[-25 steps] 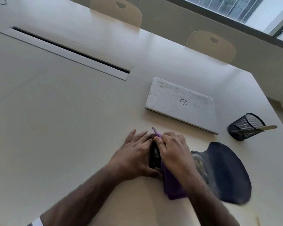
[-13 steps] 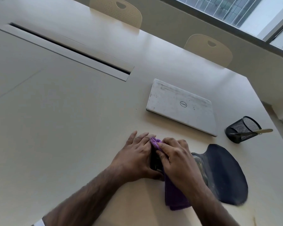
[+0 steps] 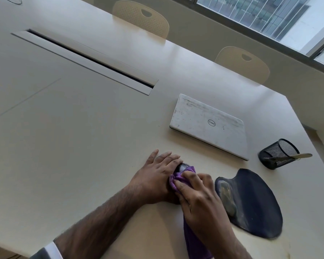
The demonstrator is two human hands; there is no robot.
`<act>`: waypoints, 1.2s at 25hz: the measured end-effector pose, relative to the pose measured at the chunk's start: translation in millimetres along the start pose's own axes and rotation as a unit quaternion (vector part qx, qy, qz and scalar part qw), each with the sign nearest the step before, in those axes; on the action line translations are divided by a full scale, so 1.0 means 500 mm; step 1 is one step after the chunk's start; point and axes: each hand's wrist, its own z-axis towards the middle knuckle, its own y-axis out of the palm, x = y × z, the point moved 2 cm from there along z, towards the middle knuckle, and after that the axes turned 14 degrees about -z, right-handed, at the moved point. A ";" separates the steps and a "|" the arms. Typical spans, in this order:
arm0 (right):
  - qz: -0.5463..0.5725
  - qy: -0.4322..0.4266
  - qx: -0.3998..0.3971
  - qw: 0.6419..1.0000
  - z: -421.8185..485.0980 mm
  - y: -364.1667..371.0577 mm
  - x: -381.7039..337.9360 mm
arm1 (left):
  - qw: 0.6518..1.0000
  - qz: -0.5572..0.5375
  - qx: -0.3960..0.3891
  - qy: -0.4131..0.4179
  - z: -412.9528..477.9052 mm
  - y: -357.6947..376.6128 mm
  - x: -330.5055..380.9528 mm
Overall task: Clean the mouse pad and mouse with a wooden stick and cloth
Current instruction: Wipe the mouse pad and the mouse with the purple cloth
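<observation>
My left hand (image 3: pixel 155 180) rests on the table and holds the black mouse (image 3: pixel 181 166) from its left side; only the mouse's front tip shows. Pressed onto the mouse from the right is my right hand (image 3: pixel 200 200), which grips a purple cloth (image 3: pixel 180 179). The cloth's loose end (image 3: pixel 195 245) trails toward me under my wrist. A dark blue mouse pad (image 3: pixel 254 202) with a gel wrist rest lies just right of my hands. A wooden stick (image 3: pixel 301 156) leans out of a black mesh cup (image 3: pixel 277 153) at the far right.
A closed white laptop (image 3: pixel 209 126) lies beyond my hands. A long cable slot (image 3: pixel 86 60) is set into the cream table (image 3: pixel 64 146) at the left. Two beige chairs (image 3: pixel 140 17) stand at the far edge below a window.
My right hand has slid back toward me along the mouse with the cloth, uncovering the mouse's front tip. The left hand stays in place on the mouse.
</observation>
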 end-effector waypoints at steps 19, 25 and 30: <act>0.096 0.071 -0.064 0.991 0.055 0.002 0.050 | 1.000 0.016 -0.009 -0.004 -0.001 0.000 0.004; 0.025 -0.013 -0.037 0.999 0.010 -0.005 0.026 | 1.000 0.018 -0.008 -0.006 0.001 0.000 0.006; 0.078 -0.002 -0.011 0.997 -0.016 0.004 0.025 | 0.999 0.036 -0.010 -0.004 0.000 0.005 0.004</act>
